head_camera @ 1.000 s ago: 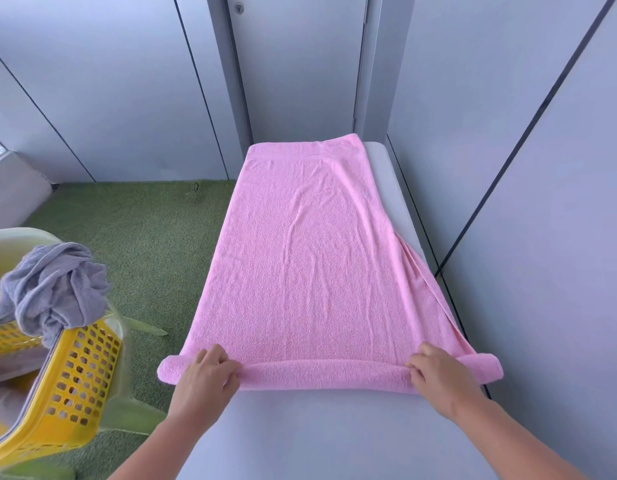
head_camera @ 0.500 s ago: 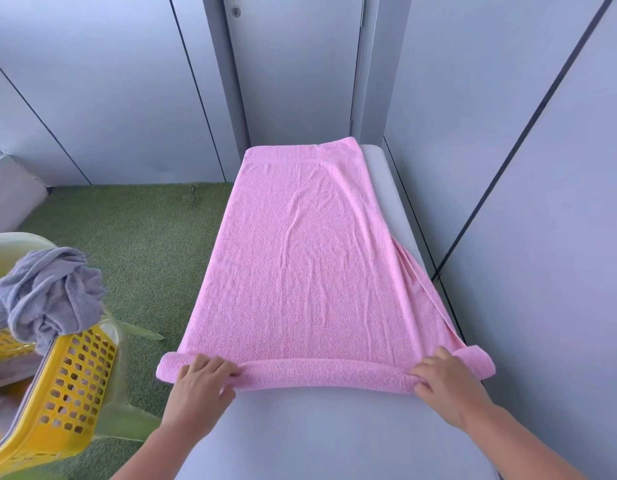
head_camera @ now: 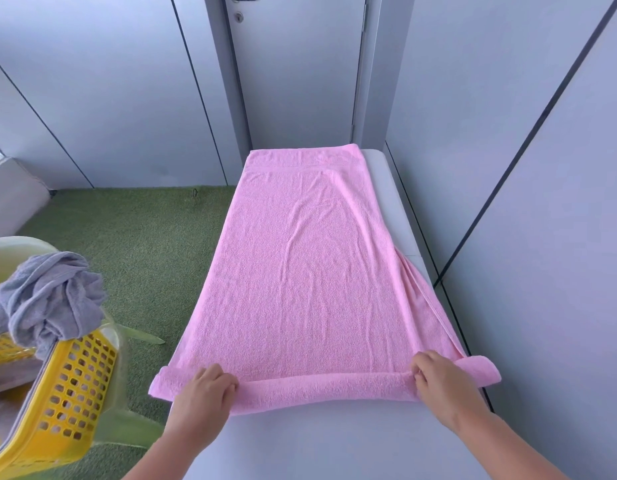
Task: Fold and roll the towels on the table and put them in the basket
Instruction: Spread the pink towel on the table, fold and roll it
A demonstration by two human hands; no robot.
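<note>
Both my forearms reach forward over the tabletop (head_camera: 300, 445). My left hand (head_camera: 205, 388) and right hand (head_camera: 438, 379) each grip the pink towel's (head_camera: 307, 271) rolled near edge, fingers curled over it.

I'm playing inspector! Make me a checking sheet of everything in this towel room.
Surface: grey table, near end bare.
Job's things: pink towel spread flat, near edge rolled; yellow basket at left, crumpled grey towel over its rim.
Clutter: small dark object on the green turf, too small to tell.
Hands: left hand and right hand grip the roll near its ends.
Cables: nothing seen.
Surroundings: turf floor, grey wall panels, closed door.
</note>
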